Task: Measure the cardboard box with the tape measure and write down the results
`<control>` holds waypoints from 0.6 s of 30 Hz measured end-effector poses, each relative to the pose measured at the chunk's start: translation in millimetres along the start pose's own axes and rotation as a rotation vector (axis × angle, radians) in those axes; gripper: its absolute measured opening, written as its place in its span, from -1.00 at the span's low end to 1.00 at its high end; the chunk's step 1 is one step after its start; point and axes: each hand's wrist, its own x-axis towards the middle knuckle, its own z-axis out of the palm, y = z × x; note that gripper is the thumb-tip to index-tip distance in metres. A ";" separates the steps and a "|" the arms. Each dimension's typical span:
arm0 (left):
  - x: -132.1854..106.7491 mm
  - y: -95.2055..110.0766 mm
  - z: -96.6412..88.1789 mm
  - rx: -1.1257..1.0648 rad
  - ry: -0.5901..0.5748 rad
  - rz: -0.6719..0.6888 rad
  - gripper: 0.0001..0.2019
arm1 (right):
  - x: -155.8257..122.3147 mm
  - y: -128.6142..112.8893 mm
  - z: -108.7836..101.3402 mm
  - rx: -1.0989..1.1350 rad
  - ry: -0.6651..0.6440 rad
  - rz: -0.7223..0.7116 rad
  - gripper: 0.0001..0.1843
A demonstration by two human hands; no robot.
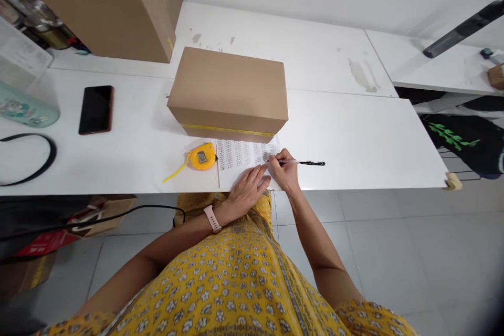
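Note:
My right hand [286, 170] grips a pen [311, 163] with a clear barrel and black end, its tip down at a sheet of paper [228, 178]. Columns of small dark writing or print cover the sheet's upper part. My left hand [249, 186] lies flat on the paper's lower edge, fingers stretched toward the right hand. A closed brown cardboard box [230, 84] with a yellow line along its front stands just behind the paper, overhanging its top edge. Left of the sheet rests a yellow tape measure [202, 157], a short length of its yellow tape pulled out.
A phone [96, 109] lies on the white table [354, 142]. Beyond it stand larger cardboard boxes [114, 16]. At far left are a mint-green bottle [27, 107] and a black band [47, 160]. A dark cylinder [464, 29] leans at the back right.

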 end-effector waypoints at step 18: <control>2.2 -0.7 -4.8 -0.028 -0.034 -0.005 -0.66 | -0.5 0.1 -0.2 -0.022 -0.029 0.006 -0.65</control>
